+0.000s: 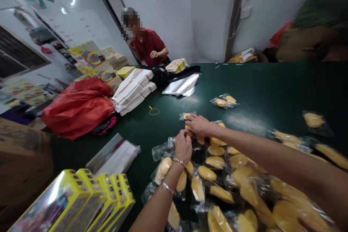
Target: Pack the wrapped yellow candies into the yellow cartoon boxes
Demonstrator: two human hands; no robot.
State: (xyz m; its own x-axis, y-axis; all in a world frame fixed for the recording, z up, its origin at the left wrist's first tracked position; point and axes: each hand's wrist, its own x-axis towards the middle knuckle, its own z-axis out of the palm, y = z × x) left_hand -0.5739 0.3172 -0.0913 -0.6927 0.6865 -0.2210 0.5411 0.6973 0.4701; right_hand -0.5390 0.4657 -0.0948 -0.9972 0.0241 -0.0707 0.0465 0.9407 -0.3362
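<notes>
Many yellow oval pieces in clear plastic wrappers (207, 173) lie spread over the dark green table (244, 79) at the lower right. My left hand (183, 146), with bracelets on its wrist, has curled fingers at the far edge of the spread. Just beyond it, my right hand (198, 125) reaches in from the right, fingers bent down over a small wrapped piece (187, 116). The fingertips of both hands are close together, and what lies between them is too small to make out. Two wrapped pieces (225, 100) lie farther back.
Yellow boxes (78, 203) stand in a row at the lower left, near flat plastic sleeves (114, 156). Behind are a red bag (81, 107), stacked white cartons (133, 90), silvery sheets (182, 85) and a black bag (160, 77). A person in red (150, 45) is across the table.
</notes>
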